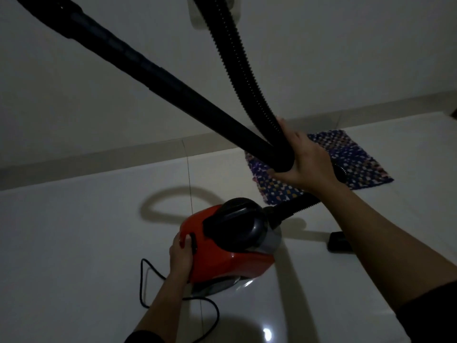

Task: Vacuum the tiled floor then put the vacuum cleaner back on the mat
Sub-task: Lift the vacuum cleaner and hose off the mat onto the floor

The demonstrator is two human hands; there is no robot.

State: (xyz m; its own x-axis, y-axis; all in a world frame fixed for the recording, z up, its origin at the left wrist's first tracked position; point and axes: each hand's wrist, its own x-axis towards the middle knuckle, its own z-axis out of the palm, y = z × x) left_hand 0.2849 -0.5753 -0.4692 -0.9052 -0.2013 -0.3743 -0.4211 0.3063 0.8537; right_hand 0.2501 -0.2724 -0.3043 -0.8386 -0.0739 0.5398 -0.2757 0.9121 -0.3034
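- vacuum cleaner sits on the tiled floor just short of the mat, not on it yet.
- right hand: grip wrapped round the wand end where the hose joins, held over the mat's near edge, likely to keep the tubes off the floor.
- left hand: grip curled on the red body's rear, probably to lift it mat-ward.
- cord trails on the side away from the mat.

On glossy white tiled floor: red vacuum cleaner, woven mat by the wall, looped black cord, small black block.
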